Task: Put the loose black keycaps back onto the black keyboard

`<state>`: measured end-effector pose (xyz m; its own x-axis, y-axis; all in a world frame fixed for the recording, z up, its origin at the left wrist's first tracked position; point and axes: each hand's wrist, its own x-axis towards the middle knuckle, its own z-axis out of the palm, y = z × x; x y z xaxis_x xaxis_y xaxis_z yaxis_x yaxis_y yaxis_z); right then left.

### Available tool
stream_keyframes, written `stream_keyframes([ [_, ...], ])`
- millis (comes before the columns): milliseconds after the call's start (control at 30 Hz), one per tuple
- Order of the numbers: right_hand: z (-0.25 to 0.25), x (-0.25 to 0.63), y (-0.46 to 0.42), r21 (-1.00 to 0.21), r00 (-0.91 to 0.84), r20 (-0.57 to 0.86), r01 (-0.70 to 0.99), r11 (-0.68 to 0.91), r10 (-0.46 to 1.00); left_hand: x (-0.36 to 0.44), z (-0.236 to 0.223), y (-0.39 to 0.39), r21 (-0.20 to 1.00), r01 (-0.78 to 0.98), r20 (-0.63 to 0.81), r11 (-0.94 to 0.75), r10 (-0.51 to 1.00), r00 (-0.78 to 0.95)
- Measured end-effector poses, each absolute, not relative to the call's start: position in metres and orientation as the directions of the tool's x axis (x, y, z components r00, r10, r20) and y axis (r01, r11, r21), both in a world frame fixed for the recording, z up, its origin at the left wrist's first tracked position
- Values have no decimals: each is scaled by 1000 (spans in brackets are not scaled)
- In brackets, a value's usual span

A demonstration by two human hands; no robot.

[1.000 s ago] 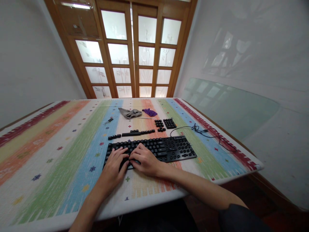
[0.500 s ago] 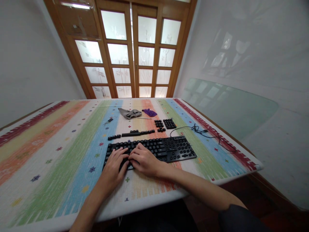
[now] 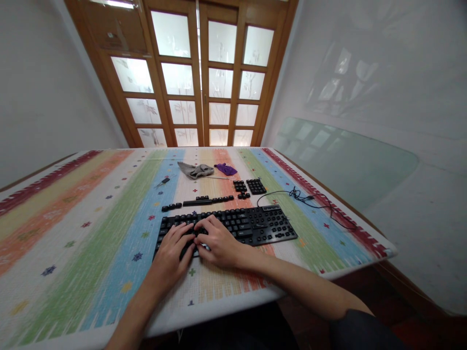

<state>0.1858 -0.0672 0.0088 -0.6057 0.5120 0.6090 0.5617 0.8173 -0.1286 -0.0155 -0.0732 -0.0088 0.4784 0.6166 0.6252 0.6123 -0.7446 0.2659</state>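
Note:
A black keyboard (image 3: pixel 264 224) lies before me; at its right end, several keycaps are off and bare key posts show. My left hand (image 3: pixel 172 249) rests over the keyboard's left part, its fingers stretched out and apart. Close against it, my right hand (image 3: pixel 219 243) has its fingers bent down onto the keys near the left hand's fingertips. Whatever those fingers hold, if anything, is hidden. Behind the keyboard runs a row of loose black keycaps (image 3: pixel 171 207), with the long space bar (image 3: pixel 196 202) among them. More loose keycaps (image 3: pixel 256 186) stand in blocks at the back right.
The keyboard's black cable (image 3: pixel 297 194) loops over the striped tablecloth (image 3: pixel 98 233) to the right. Farther back are a grey cloth (image 3: pixel 197 170), a purple cloth (image 3: pixel 226 169), a thin rod (image 3: pixel 216 178) and a small dark object (image 3: pixel 165 181).
The right hand's fingers have shifted slightly over the keys, with the index finger a little more raised. The left hand has stayed nearly in place. The view has moved slightly.

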Motion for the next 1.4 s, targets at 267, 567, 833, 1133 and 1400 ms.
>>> stream_keyframes([
  [267, 12, 182, -65, -147, -649, 482, 602, 785, 589, -17, -10, -75, 231, 609, 624, -758, 596, 505],
  [567, 33, 193, 3, -390, -505, 423, 648, 654, 752, -18, -20, -80, 102, 622, 606, -777, 544, 580],
  [833, 37, 183, 55, -225, -438, 263, 839, 496, 860, -18, -16, -83, -7, 645, 525, -764, 546, 653],
  [1133, 40, 169, 69, -207, -409, 207, 869, 449, 889, -20, -16, -82, -24, 651, 505, -759, 553, 663],
  [1400, 44, 169, 70, -220, -400, 165, 876, 429, 902, -19, -18, -86, -24, 661, 530, -750, 551, 645],
])
